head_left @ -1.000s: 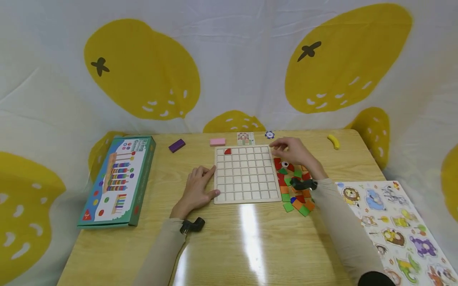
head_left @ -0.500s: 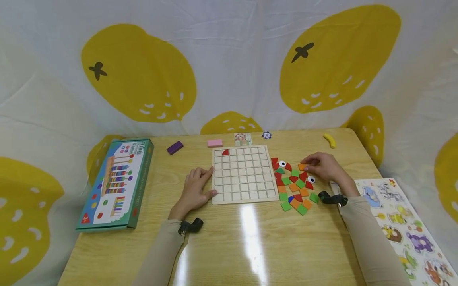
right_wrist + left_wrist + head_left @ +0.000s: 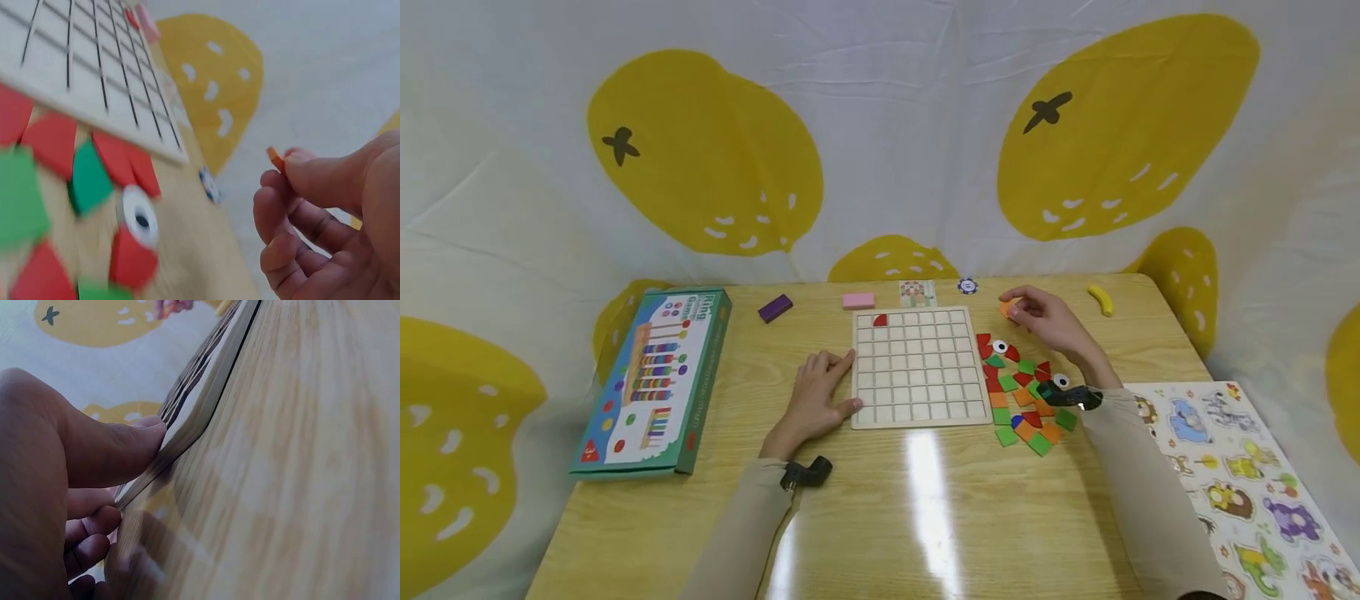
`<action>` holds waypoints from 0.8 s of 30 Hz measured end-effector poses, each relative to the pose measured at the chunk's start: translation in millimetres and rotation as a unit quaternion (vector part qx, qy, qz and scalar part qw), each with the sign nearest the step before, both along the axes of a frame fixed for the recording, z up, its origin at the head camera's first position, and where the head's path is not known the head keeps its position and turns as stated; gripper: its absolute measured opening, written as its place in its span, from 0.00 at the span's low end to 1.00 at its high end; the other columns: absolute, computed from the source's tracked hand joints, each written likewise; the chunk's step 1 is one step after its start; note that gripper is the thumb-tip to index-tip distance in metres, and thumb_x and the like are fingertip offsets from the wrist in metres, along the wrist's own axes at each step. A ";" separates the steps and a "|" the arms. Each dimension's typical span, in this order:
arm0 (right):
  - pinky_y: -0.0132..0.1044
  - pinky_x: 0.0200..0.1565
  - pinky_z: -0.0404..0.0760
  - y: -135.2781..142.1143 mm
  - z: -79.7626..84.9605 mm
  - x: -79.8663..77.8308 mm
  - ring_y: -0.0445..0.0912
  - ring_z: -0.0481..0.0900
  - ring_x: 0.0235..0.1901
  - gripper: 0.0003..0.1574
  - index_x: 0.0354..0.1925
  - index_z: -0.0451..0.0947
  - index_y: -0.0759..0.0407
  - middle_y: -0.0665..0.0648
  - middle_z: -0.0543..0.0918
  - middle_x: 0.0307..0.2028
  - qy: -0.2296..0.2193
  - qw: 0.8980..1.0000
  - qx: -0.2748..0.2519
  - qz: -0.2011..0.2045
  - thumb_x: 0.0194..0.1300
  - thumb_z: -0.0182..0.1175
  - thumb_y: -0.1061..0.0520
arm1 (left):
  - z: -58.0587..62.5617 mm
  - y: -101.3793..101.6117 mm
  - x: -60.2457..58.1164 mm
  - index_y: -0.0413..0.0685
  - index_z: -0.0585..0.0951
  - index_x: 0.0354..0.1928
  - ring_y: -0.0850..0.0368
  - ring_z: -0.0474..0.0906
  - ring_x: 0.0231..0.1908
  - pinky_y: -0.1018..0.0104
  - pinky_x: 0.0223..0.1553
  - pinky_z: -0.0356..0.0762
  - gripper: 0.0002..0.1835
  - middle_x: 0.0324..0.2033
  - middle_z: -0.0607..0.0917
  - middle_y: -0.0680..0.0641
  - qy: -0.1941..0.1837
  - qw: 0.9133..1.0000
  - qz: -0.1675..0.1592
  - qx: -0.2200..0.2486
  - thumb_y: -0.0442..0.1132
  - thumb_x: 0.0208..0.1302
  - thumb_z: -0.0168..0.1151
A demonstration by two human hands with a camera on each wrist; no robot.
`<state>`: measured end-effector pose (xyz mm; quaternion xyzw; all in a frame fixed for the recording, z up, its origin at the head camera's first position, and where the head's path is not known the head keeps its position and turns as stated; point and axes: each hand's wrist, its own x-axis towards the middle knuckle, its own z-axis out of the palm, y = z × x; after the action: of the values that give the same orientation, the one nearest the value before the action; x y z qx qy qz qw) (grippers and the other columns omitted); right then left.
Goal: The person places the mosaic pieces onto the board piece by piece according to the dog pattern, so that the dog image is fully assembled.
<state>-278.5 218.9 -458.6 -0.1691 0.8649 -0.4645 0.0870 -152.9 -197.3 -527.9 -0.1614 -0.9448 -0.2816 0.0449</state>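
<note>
Head view, gridded board (image 3: 919, 375) taken as clock centre, near to far. An animal puzzle sheet (image 3: 1236, 475) is seen at 4 o'clock, partly cut off by the frame. The board's 9 o'clock edge is touched by the left hand (image 3: 815, 400); its fingers are relaxed, the thumb being rested at the near corner. Loose coloured pieces (image 3: 1024, 397) are scattered between 3 and 4 o'clock. A green box (image 3: 651, 379) is placed at 9 o'clock. At 2 o'clock, apart from the board, an orange piece (image 3: 1007, 309) is pinched between thumb and fingertips of the right hand (image 3: 1051, 322). One red piece (image 3: 880, 320) is seated in the far row, toward 11 o'clock. Beyond, a card (image 3: 917, 293) is noted at 12, a chip (image 3: 967, 286) at 1.
</note>
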 end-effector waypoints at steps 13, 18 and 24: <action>0.38 0.39 0.79 -106.6 -29.3 -29.4 0.51 0.83 0.37 0.20 0.52 0.82 0.55 0.58 0.85 0.39 0.038 0.998 -0.052 0.003 0.63 0.68 0.51 | 0.4 0.0 -1.8 0.50 0.62 0.75 0.50 0.62 0.49 0.53 0.56 0.56 0.46 0.51 0.70 0.46 -0.012 1.000 0.008 -0.004 0.54 0.56 0.68; 0.43 0.42 0.79 -138.3 -38.0 -32.0 0.46 0.81 0.37 0.19 0.49 0.85 0.55 0.54 0.84 0.39 0.060 0.998 -0.023 0.029 0.59 0.71 0.53 | 1.3 -0.1 -2.5 0.50 0.62 0.75 0.51 0.61 0.48 0.54 0.55 0.56 0.46 0.51 0.70 0.47 -0.016 1.000 0.008 -0.006 0.54 0.56 0.68; 0.40 0.37 0.76 -158.8 -42.3 -31.5 0.47 0.78 0.33 0.20 0.48 0.86 0.55 0.54 0.82 0.40 0.055 0.997 0.021 0.039 0.57 0.73 0.52 | 1.0 0.5 -2.6 0.51 0.62 0.75 0.51 0.61 0.49 0.52 0.54 0.56 0.46 0.51 0.70 0.47 -0.016 1.000 0.008 -0.009 0.54 0.56 0.68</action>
<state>-310.0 60.1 -500.8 -0.2264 0.8706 -0.4326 0.0606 -155.4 -196.9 -526.9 -0.1498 -0.9492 -0.2751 0.0310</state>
